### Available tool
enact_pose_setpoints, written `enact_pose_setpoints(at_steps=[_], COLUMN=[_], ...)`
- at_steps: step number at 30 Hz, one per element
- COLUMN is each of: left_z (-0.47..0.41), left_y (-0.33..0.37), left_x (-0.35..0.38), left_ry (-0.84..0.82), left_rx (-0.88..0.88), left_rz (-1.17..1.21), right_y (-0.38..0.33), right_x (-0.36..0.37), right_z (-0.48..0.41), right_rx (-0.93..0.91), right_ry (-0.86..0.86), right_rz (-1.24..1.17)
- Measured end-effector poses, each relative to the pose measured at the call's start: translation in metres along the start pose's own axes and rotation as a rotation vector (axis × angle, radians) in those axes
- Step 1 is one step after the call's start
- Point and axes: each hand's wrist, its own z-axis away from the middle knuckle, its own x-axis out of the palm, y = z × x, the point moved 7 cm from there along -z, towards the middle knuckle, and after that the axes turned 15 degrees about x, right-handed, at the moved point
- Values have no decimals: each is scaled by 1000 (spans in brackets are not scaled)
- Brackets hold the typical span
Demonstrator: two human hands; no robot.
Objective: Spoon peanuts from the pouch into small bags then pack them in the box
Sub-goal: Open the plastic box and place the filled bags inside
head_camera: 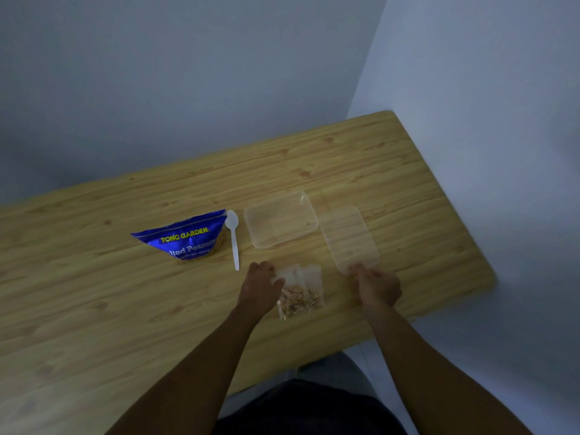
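Note:
A blue peanut pouch lies on the wooden table, with a white plastic spoon just right of it. An open clear plastic box sits right of the spoon. Its clear lid lies further right, and my right hand pinches the lid's near edge. Several small clear bags holding peanuts lie in a pile near me. My left hand rests on the pile's left side, fingers touching the top of a bag.
The table's right edge and its near right edge are close to my right hand. Grey walls stand behind and to the right. My dark trousers show below the table edge.

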Motion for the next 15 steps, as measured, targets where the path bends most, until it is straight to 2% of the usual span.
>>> enact_pose_setpoints(at_steps=[2,5,8,15], left_z=[-2,-6,-9,-8], left_y=[-4,-4,-3,4], left_x=[4,6,6,-2], left_ry=[13,49,51,112], left_rx=[-43,-62,-65,11], left_rz=[20,20,-30,-34], right_y=[-10,-19,-12,-18], right_x=[-1,26,54,61], right_z=[20,49,55,61], right_rx=[-139,-321,-360,-474], right_ry=[25,-152,-299,-341], right_rz=[61,259,419,467])
